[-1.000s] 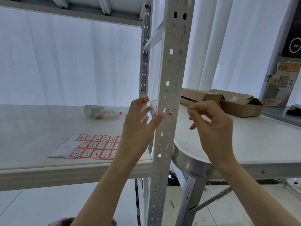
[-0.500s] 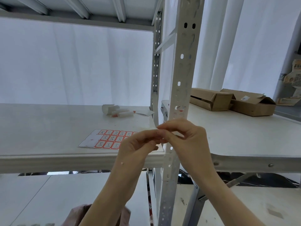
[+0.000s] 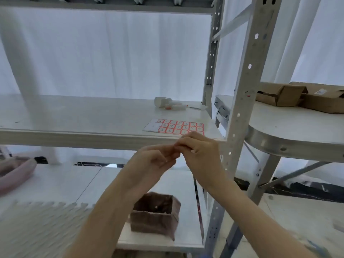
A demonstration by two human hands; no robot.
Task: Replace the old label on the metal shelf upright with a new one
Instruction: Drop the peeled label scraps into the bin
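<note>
The grey perforated metal upright (image 3: 242,108) rises right of centre. A few red scraps of the old label (image 3: 247,93) still cling to it at shelf height. A sheet of new red-bordered labels (image 3: 176,126) lies on the white shelf board (image 3: 93,135). My left hand (image 3: 154,161) and my right hand (image 3: 201,153) meet fingertip to fingertip in front of the shelf edge, left of the upright. Their curled fingers pinch a tiny peeled bit of label, which the fingers mostly hide.
A small brown open box (image 3: 156,215) stands on the lower shelf under my hands. White tubes and a roll (image 3: 167,104) lie at the back of the shelf. Cardboard boxes (image 3: 297,95) sit on the round-edged table (image 3: 279,144) to the right.
My left hand left the label spot on the upright and both hands came together lower down. The view swung left and down, bringing the lower shelf and brown box into sight.
</note>
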